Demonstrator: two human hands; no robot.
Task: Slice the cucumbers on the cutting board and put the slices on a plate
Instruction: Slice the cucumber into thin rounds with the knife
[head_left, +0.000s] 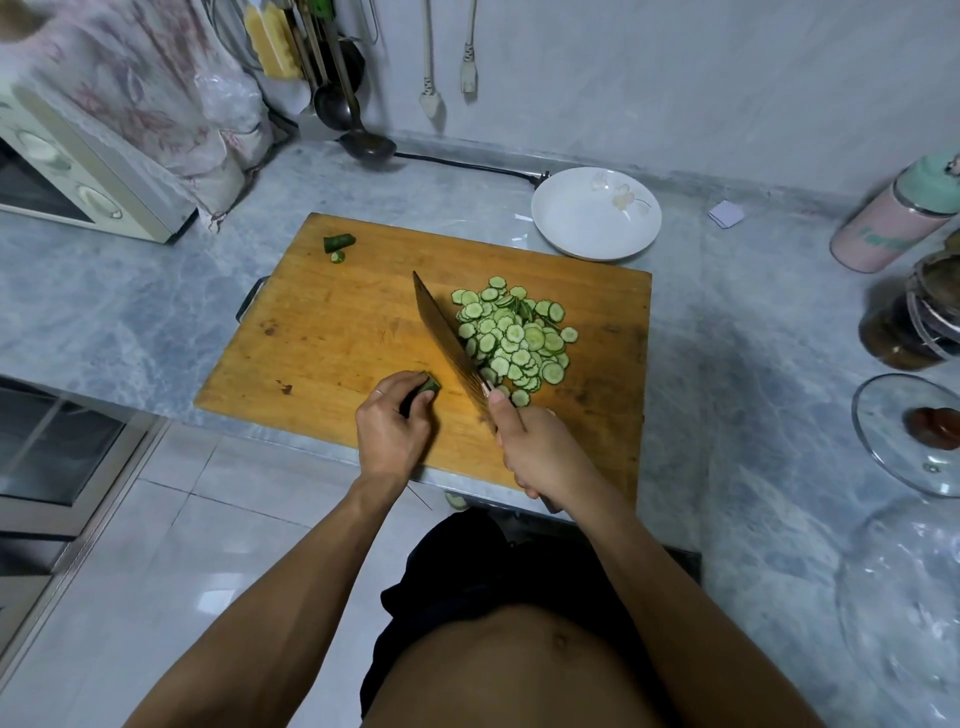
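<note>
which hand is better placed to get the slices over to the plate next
Right, probably. The right hand grips the knife, whose blade lies against the slices, and the plate is on that side. The left hand holds the cucumber end.

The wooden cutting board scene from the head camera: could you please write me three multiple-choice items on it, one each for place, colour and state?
1. Where is the pile of round green cucumber slices?
A. On the white plate
B. On the wooden cutting board
C. On the floor

2. What colour is the round flower-printed plate?
A. White
B. Blue
C. Black

3. What does the left hand do?
A. Lies flat
B. Grips the knife
C. Holds the short green cucumber end

Answers: 1 B, the slices lie on the board right of the blade; 2 A, its bowl is white; 3 C, the fingers curl round the stub.
</note>
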